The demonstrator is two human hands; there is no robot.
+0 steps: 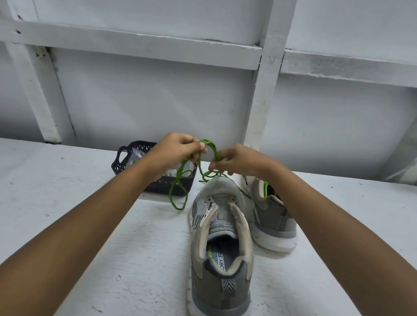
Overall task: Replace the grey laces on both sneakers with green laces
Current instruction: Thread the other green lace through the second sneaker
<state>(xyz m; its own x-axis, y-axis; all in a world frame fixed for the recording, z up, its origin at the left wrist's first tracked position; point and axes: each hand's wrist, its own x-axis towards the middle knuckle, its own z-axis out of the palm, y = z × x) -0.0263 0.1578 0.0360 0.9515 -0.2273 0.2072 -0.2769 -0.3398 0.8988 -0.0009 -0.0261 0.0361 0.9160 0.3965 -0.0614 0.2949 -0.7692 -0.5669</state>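
So, starting at the fingertips: the left hand (179,151) has its fingers curled in and pinches the green lace (176,208) at one side of a little arc. The right hand (238,161) does the same just beside it, thumb and forefinger nipped on the other side, around the middle of the frame. Between the two pinches the lace humps up in a small bow. Below the left hand it drops in long loose loops in front of the dark basket (124,162), and from the right hand a strand or two trails toward the toe of the near sneaker (221,252). That shoe sits heel-toward-us in the lower middle on the white table (37,201), and I can't spot any lace in its eyelets. The far sneaker (276,219) stands just beside it to the right with something bright green at its tongue; laces or trim, can't tell from here. My read: they're sorting the tangle and hunting for a free end before threading the near shoe. Next move needs one clean tip fed through the lowest eyelets by the toe, both sides kept even.
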